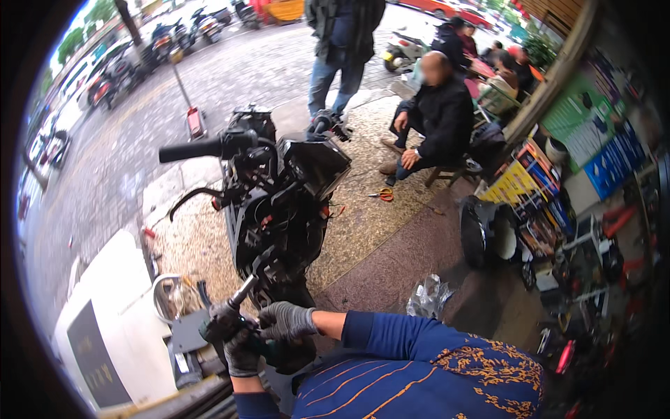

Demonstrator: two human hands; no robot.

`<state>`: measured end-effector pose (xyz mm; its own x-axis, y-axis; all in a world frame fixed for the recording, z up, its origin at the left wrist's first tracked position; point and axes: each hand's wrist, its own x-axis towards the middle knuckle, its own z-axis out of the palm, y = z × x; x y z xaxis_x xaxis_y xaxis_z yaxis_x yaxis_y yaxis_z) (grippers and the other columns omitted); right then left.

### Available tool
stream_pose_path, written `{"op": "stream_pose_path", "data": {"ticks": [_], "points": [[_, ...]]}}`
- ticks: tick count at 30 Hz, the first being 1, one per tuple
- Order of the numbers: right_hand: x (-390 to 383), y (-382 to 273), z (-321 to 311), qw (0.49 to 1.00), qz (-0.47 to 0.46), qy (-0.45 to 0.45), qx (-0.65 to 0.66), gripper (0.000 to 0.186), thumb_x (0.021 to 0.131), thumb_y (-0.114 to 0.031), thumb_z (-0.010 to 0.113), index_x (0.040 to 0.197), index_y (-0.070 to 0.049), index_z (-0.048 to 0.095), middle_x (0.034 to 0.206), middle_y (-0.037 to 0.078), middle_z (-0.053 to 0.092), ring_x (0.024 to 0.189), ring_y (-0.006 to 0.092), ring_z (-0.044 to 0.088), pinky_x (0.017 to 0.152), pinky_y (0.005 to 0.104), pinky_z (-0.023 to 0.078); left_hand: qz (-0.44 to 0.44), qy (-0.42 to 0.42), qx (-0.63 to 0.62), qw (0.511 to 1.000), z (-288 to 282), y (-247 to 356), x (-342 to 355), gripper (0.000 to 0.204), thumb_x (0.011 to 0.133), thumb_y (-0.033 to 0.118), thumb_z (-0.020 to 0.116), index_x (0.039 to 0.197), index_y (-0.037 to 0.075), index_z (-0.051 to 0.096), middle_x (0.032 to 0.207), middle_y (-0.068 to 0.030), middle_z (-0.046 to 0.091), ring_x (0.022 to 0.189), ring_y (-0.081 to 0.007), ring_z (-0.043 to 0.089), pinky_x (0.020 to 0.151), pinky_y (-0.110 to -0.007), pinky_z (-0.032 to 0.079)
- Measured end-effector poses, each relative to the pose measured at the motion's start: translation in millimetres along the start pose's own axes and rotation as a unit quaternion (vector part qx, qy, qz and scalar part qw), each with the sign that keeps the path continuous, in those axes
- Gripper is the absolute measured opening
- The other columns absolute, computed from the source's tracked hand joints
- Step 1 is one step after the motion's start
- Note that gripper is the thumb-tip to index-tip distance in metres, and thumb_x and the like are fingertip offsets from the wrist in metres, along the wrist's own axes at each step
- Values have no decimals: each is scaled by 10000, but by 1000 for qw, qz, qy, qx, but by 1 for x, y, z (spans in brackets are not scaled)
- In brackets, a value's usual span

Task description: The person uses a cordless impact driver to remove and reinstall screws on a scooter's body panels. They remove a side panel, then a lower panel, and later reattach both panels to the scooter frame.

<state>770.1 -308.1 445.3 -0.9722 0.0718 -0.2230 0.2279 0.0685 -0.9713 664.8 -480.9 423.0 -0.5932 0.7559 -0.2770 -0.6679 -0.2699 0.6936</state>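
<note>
Both my hands wear grey knit gloves and meet low, left of centre. My left hand [242, 355] is closed round the grip of a dark power wrench [225, 320]. A silver socket [243, 289] sticks out of its nose, pointing up and right toward the scooter. My right hand [287, 321] is beside the wrench, its fingers curled at the tool's side; what they pinch, if anything, is hidden. Just beyond stands a partly stripped black scooter [279, 209], with its handlebar grip [192, 149] and brake lever [187, 197] to the left.
Orange-handled scissors [382, 195] lie on the pebbled paving, near a seated person [436, 119]. Another person [342, 56] stands behind the scooter. A white cabinet [115, 321] is at left, a red floor jack [195, 122] farther off. Crumpled clear plastic [429, 297] and cluttered shelves [537, 202] are right.
</note>
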Motion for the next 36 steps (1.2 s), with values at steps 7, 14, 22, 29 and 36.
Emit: {"op": "stream_pose_path", "data": {"ticks": [7,14,22,29,36], "points": [[66,-3,4,985,82,-8,-150,205,836,-214,703,918,-31,659,784,103,665,723,130,578,696,340,492,-130,-77,38,988,-51,37,61,421,757,44,676,1163,16,568,983,-104,637,836,-223,629,727,-332,544],[144,-26,27,989,144,45,11,189,891,-55,627,1076,-18,645,946,65,682,907,142,608,835,327,509,-73,-159,46,983,-142,91,150,646,693,122,805,1292,70,569,1179,-72,645,1003,-217,636,873,-364,542],[195,-72,37,912,111,191,346,249,909,-264,701,1012,-44,646,693,23,616,465,94,519,438,224,414,-135,-86,6,987,-170,187,188,474,701,130,798,1119,42,592,896,-77,638,757,-208,613,658,-333,506],[230,-96,-3,892,-5,235,387,153,948,-188,659,1025,-55,661,704,-22,615,543,55,560,446,203,424,-117,-97,14,988,-172,209,201,425,727,152,774,1097,50,591,870,-80,626,753,-225,608,670,-352,512],[295,-73,-10,890,20,302,340,145,978,-136,584,1083,-42,617,811,-25,599,667,66,544,579,250,482,-212,-155,-54,963,-189,216,275,673,729,91,769,1348,60,508,1091,-112,636,883,-216,638,720,-340,552]]}}
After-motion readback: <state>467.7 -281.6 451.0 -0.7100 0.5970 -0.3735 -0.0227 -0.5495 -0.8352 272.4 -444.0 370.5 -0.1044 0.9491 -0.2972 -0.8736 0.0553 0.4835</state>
